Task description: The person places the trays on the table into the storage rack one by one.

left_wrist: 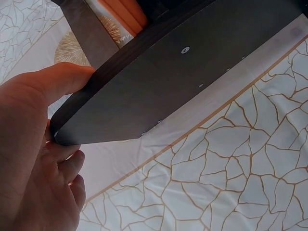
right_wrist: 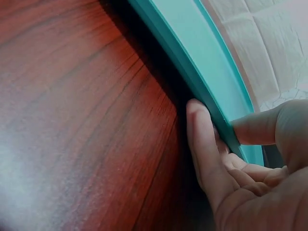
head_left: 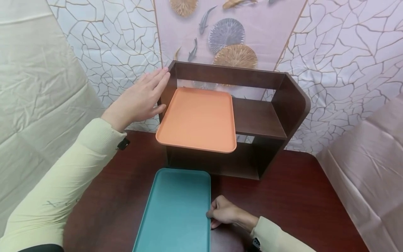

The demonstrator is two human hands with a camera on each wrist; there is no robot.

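Nearest, a teal tray [head_left: 179, 210], a smooth, matte rectangle with rounded corners and a thin raised rim, reaches from the lower edge of the head view up to the front of the shelf unit. The right hand [head_left: 224, 211] pinches its right rim, thumb on the upper side and fingers tucked beneath, in the right wrist view. Under it spreads the tabletop [head_left: 315, 199], reddish-brown with dark streaked grain and a soft sheen. Pale yellow ribbed-cuff sleeves [head_left: 85, 161] cover both arms. Farther on stands the shelf unit [head_left: 261, 119], made of dark brown boards with fine grain, its side panels rounded at the upper front corners; the left wrist view shows a screw head on the flat outer face. The left hand [head_left: 140, 96] grips the left side panel, thumb against one edge and fingers round the other. On the upper board, toward the left, lies an orange tray [head_left: 199, 120], flat and matte with a low rim, its near end jutting past the board. Creased beige cloth [head_left: 37, 91] hangs at the left, and beyond the shelf a white backdrop [head_left: 340, 52] carries gold crackle lines around a pink panel [head_left: 179, 21] patterned with fish and ribbed discs.
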